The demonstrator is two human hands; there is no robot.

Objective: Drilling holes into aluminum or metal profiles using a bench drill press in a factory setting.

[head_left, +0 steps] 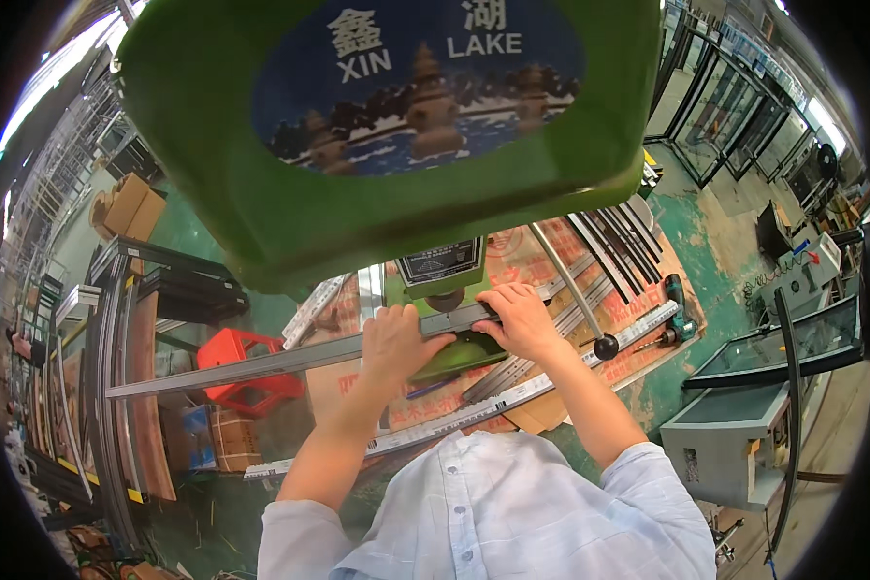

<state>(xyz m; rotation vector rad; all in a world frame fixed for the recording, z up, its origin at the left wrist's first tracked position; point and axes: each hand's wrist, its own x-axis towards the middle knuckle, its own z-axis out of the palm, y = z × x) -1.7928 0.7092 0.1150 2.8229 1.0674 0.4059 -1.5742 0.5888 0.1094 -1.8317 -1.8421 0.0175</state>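
A long silver metal profile (pixel 251 367) runs across the base of a green drill press (pixel 396 222), its far end reaching out to the left. My left hand (pixel 396 340) grips the profile just left of the press's spindle, thumb pointing inward. To the right of the spindle, my right hand (pixel 520 321) is closed on the same profile near its right end. The machine's big green housing hides much of the scene ahead. Beside my right hand, a feed lever with a black ball knob (pixel 605 347) slants down to the right.
Several dark strips (pixel 617 251) and a long white-silver strip (pixel 512 394) lie on the worktable. A teal cordless drill (pixel 681 311) sits at its right edge. A red stool (pixel 224 363) stands left under the profile, near black frames (pixel 179 280). A grey cabinet (pixel 715 435) is at right.
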